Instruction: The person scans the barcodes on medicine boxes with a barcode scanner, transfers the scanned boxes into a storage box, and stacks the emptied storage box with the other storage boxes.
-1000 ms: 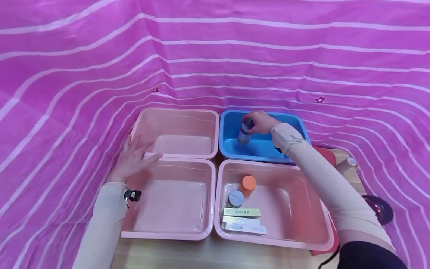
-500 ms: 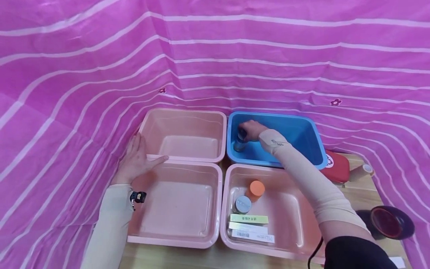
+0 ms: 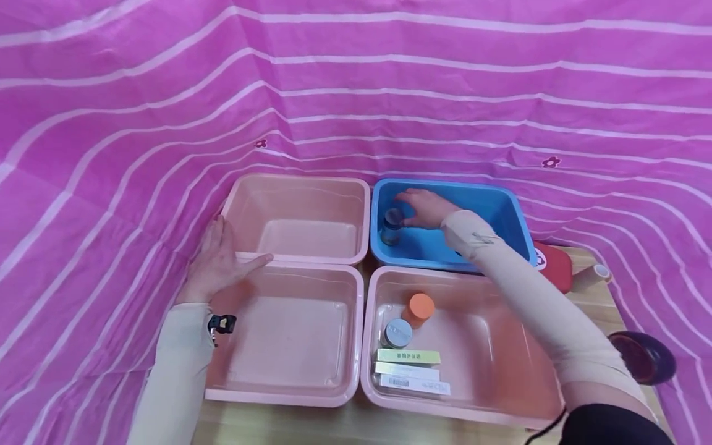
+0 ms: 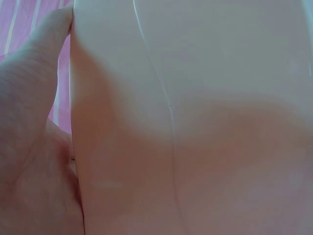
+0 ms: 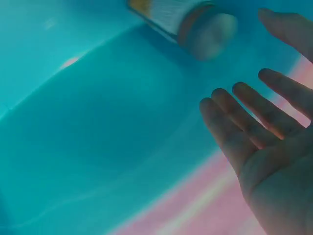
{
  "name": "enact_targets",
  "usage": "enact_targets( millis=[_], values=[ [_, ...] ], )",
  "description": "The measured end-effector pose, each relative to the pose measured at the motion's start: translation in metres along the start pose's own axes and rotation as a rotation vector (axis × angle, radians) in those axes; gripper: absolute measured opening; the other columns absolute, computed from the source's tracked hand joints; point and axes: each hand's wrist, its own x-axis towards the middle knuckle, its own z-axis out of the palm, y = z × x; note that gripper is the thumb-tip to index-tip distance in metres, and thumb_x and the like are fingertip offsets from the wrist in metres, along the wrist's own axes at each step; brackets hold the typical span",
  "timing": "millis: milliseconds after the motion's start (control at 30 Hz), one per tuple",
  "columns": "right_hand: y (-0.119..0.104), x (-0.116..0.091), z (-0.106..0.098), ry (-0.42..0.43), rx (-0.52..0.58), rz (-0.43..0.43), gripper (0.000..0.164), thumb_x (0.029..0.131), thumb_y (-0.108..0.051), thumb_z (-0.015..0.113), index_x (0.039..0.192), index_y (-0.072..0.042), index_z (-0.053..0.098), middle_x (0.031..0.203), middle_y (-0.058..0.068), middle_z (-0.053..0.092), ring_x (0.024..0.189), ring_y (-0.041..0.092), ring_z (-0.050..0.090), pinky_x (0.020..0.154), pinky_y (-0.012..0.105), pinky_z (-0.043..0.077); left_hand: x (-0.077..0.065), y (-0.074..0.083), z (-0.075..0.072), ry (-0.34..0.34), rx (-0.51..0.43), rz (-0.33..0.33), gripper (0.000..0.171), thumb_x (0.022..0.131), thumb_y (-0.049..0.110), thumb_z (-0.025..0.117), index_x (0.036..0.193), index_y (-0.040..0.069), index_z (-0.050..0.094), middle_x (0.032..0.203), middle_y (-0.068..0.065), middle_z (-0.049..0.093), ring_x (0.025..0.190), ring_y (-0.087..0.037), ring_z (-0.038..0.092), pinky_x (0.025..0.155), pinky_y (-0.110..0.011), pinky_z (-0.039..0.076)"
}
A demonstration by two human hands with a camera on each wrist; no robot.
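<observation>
A small dark-lidded bottle (image 3: 392,228) stands in the left end of the blue bin (image 3: 447,267). Just to its right is my right hand (image 3: 428,209), with spread fingers and nothing in them. In the right wrist view there is a gap between the straight fingers (image 5: 227,129) and the bottle (image 5: 200,29), which shows a white and orange label. At the left, my left hand (image 3: 214,262) rests with straight fingers on the edges where the far-left pink bin (image 3: 297,178) and near-left pink bin (image 3: 360,327) meet. The left wrist view is mostly filled by a pink bin wall (image 4: 195,161).
The near-right pink bin (image 3: 366,321) holds an orange-lidded jar (image 3: 420,307), a grey-lidded jar (image 3: 398,334) and several slim boxes (image 3: 408,357). To the right are a red case (image 3: 555,267), a pale tube (image 3: 591,277) and a dark rounded object (image 3: 645,358). A striped pink cloth (image 3: 400,105) hangs behind.
My right hand has moved the bottle left within the blue bin, stood it down and let go of it. My left hand stays at the bin edges, and the head view has shifted slightly.
</observation>
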Motion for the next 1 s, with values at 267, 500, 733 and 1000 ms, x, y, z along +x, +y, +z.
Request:
enact_targets(
  millis=[267, 500, 733, 1000],
  values=[
    [-0.050, -0.118, -0.025, 0.319, 0.156, -0.271, 0.048, 0.092, -0.024, 0.079, 0.135, -0.010, 0.064, 0.132, 0.010, 0.067, 0.122, 0.028, 0.064, 0.102, 0.050, 0.056, -0.004, -0.002, -0.011, -0.006, -0.009, 0.015, 0.128, 0.087, 0.070, 0.065, 0.159, -0.009, -0.006, 0.168, -0.029, -0.014, 0.157, -0.046, -0.012, 0.124, -0.068, 0.004],
    [-0.080, -0.166, 0.032, 0.142, 0.087, -0.381, 0.040, 0.088, -0.027, 0.082, 0.124, -0.014, 0.071, 0.118, 0.002, 0.072, 0.107, 0.019, 0.069, 0.092, 0.040, 0.061, -0.003, -0.005, -0.015, 0.012, 0.008, 0.038, 0.127, 0.088, 0.069, 0.064, 0.159, -0.011, -0.005, 0.167, -0.032, -0.012, 0.156, -0.049, -0.010, 0.124, -0.067, 0.004],
    [-0.088, -0.155, 0.090, -0.093, -0.062, -0.311, 0.048, 0.085, -0.031, 0.085, 0.127, -0.015, 0.071, 0.112, 0.001, 0.073, 0.098, 0.015, 0.065, 0.093, 0.035, 0.058, -0.001, -0.004, -0.008, -0.019, 0.000, 0.034, 0.128, 0.088, 0.073, 0.061, 0.159, -0.009, -0.008, 0.167, -0.029, -0.015, 0.156, -0.048, -0.013, 0.124, -0.068, 0.003],
    [-0.104, -0.149, 0.108, -0.149, -0.144, -0.247, 0.044, 0.088, -0.035, 0.082, 0.127, -0.020, 0.070, 0.115, -0.002, 0.073, 0.104, 0.014, 0.067, 0.099, 0.036, 0.057, -0.004, 0.000, -0.004, -0.022, -0.008, 0.043, 0.127, 0.089, 0.072, 0.061, 0.158, -0.010, -0.008, 0.167, -0.030, -0.015, 0.155, -0.048, -0.013, 0.124, -0.068, 0.003]
  ],
)
